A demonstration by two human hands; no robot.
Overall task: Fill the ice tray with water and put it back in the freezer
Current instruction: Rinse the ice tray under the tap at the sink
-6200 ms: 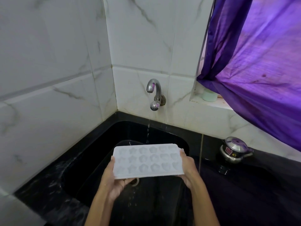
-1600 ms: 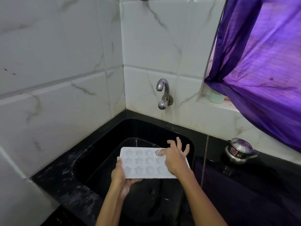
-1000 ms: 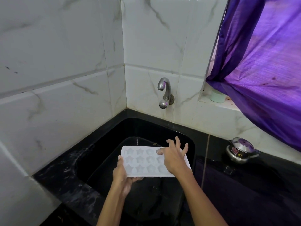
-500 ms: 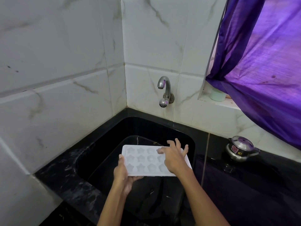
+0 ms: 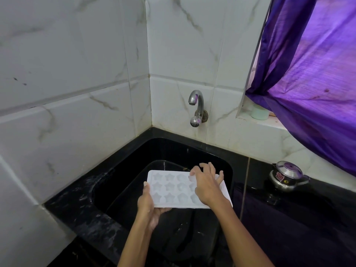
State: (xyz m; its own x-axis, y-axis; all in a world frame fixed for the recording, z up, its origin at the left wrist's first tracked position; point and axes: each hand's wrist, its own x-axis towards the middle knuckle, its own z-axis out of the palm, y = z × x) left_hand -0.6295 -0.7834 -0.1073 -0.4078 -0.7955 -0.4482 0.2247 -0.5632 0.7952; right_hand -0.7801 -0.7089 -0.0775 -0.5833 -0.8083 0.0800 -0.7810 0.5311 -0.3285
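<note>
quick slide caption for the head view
Left hand holds white ice tray over black sink; right hand rests on top.

Six seconds ago both hands gripped the ice tray (image 5: 173,189) by its ends; since then the right hand (image 5: 207,186) has let go and now lies spread across the tray's 3 o'clock half.

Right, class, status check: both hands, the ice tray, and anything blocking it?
Left hand grips ice tray at its left end. Right hand spread flat on top. Tray held over black sink, below tap. Nothing in the way.
</note>
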